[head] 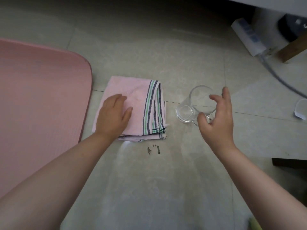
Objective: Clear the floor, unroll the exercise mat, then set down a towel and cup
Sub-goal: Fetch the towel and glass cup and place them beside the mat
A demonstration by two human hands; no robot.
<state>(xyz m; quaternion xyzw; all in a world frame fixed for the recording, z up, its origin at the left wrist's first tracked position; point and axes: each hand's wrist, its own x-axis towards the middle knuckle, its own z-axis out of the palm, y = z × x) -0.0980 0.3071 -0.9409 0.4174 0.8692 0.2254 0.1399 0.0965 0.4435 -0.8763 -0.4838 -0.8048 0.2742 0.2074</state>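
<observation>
The left hand [114,113] lay flat and spread on the folded towel [132,108], smoothing it beside the mat [41,97]. The right hand [216,117] curled loosely around the glass cup [192,105], perhaps steadying it upright.

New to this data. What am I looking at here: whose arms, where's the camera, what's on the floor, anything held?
No robot: a person's two bare arms, filmed by one wide-angle camera on their head, looking forward and down at a tiled floor. A pink exercise mat lies unrolled at left. Beside it, apart from it, is a folded pink towel with striped edges; the left hand lies flat on it. The right hand is open around a clear glass cup standing on the floor; whether its fingers touch the glass is unclear. A white power strip lies at top right.
</observation>
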